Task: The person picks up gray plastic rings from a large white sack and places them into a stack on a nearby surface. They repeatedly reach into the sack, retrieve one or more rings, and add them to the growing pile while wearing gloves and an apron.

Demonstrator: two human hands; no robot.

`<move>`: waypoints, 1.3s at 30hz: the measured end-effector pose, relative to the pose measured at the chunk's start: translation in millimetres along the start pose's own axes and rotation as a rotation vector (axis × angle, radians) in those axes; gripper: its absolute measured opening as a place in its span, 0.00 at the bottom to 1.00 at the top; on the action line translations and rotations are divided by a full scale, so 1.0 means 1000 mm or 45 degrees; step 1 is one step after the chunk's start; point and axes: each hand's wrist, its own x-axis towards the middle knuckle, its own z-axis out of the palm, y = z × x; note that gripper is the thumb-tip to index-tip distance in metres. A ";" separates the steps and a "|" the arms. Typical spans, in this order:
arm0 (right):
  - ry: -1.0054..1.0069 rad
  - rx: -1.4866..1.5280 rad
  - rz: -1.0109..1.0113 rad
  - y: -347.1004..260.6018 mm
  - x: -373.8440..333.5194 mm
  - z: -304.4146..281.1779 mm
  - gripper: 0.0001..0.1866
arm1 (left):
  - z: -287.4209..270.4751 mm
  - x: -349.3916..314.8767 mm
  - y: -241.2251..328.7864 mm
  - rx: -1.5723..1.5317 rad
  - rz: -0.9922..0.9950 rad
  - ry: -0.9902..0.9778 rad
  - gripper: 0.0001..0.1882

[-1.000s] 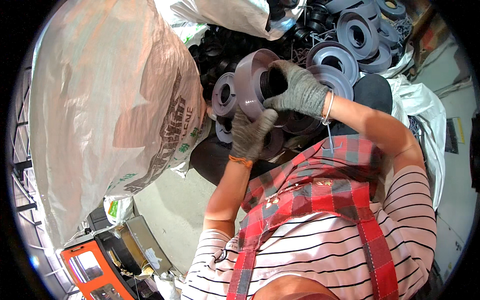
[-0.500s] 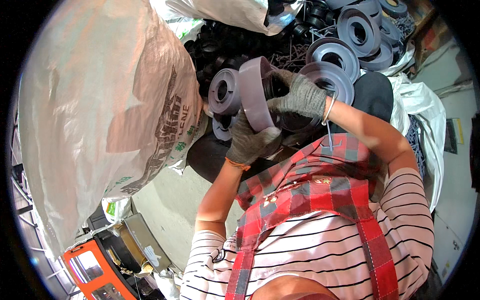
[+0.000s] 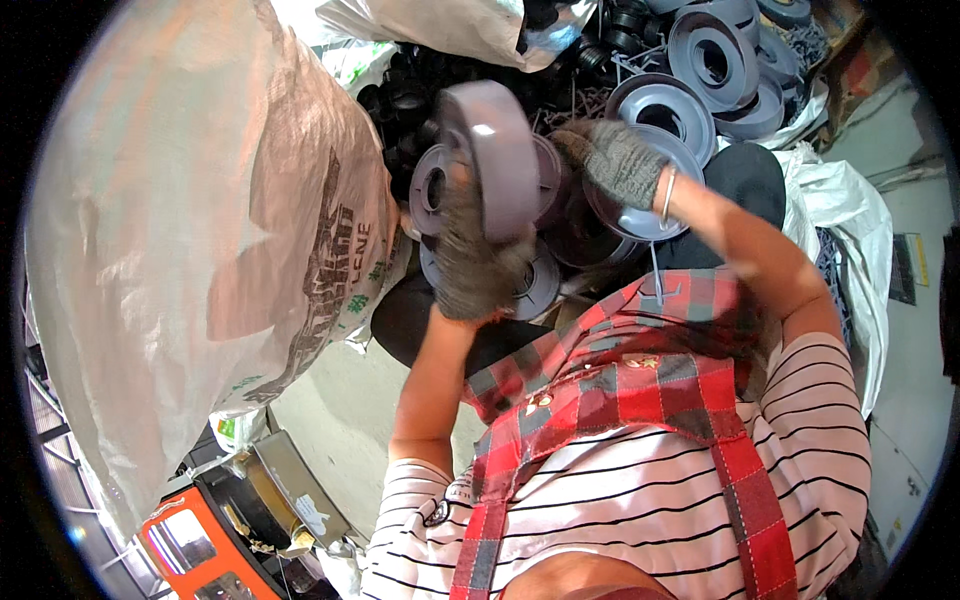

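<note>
My left hand [image 3: 480, 258], in a dark grey knit glove, is closed around a wide grey plastic ring [image 3: 500, 165] and holds it up on edge, blurred by motion. To its right, my right hand [image 3: 618, 168], gloved the same way, hovers in front of a grey flanged ring [image 3: 668, 150] in the pile. Its fingertips are dark and smeared, so whether they grip anything does not show. Behind the held ring sits another grey ring [image 3: 428, 188] with a hub in its centre. Below my left hand lies one more grey ring [image 3: 540, 285], partly covered.
A large white woven sack [image 3: 210, 230] bulges up on the left. Black round parts [image 3: 400, 95] heap at the back, with more grey rings [image 3: 712, 62] at the back right. White sacking [image 3: 840, 215] hangs on the right. An orange-framed case [image 3: 195, 545] stands at lower left.
My left hand has lifted the grey ring up and to the left. My right hand has come away from that ring and moved slightly right.
</note>
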 end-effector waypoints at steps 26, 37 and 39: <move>-0.385 0.846 0.998 0.108 0.065 0.208 0.19 | 0.034 0.018 -0.034 -1.561 -1.303 0.318 0.23; 0.477 1.268 0.542 0.055 0.036 0.010 0.14 | 0.044 0.032 0.006 -2.092 -1.377 0.359 0.25; 0.211 1.484 0.640 0.036 0.032 -0.005 0.17 | 0.043 0.029 0.012 -2.112 -1.385 0.365 0.25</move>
